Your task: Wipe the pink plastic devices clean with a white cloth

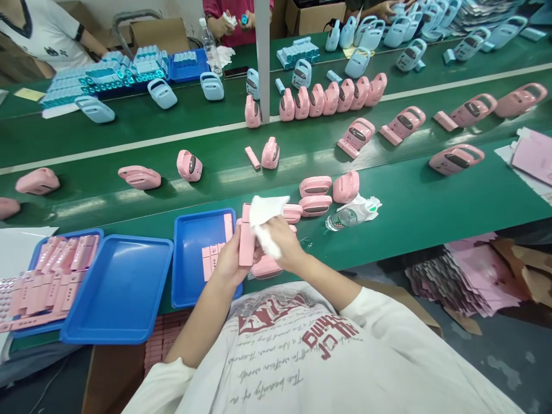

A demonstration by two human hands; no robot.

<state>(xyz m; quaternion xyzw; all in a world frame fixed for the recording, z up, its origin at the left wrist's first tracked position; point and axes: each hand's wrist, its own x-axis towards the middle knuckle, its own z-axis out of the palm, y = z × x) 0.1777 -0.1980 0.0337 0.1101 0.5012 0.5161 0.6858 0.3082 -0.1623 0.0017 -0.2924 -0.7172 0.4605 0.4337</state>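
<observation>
My left hand [229,260] is closed around a pink oblong plastic piece [246,244], held upright above the table edge. A folded white cloth [266,210] is bunched in my right hand [285,242], close against the right side of that piece; whether it touches cannot be seen exactly. Under and behind my hands lie several pink handled devices [315,205], partly hidden. Left of my left hand, a blue tray [185,253] holds several more pink oblong pieces [210,260].
An unfilled blue tray [116,287] overlaps another tray stacked with pink pieces [56,276]. A clear bottle [342,219] lies to the right. Pink devices line the green belt [224,178]; blue ones [161,93] stand beyond a metal post [262,57]. Other people work across the belt.
</observation>
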